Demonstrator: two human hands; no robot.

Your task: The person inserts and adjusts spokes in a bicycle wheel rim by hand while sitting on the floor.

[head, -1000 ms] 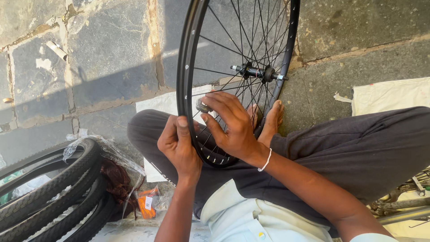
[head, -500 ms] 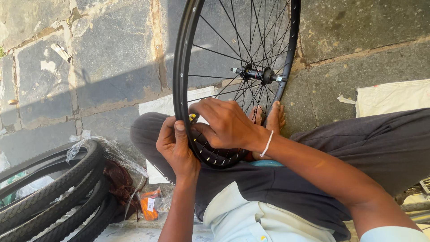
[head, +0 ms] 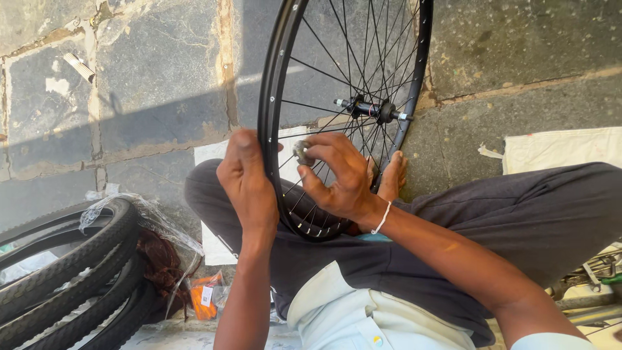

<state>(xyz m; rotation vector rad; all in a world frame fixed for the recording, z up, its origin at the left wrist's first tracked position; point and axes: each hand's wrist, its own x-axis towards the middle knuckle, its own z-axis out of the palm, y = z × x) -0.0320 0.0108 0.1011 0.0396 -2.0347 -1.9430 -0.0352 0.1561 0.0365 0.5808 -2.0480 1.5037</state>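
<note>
A black spoked bicycle wheel [head: 272,97] without a tyre stands upright on my lap, its hub [head: 369,107] near the middle top. My left hand [head: 249,185] grips the rim on its left side, thumb up along the rim. My right hand [head: 337,175] reaches between the spokes and pinches a small round metal tool [head: 302,153] against a spoke close to the rim. A white band circles my right wrist. I sit cross-legged in dark trousers, one bare foot [head: 392,176] behind the wheel.
Several black tyres [head: 71,272] lie stacked at the lower left beside a clear plastic wrap and orange packets [head: 204,298]. The floor is grey stone slabs. A pale cloth [head: 557,149] lies at the right; metal parts [head: 596,272] show at the lower right edge.
My right hand has shifted up the rim and now pinches the small metal tool on a spoke. My left hand slid higher on the rim. The wheel has turned slightly.
</note>
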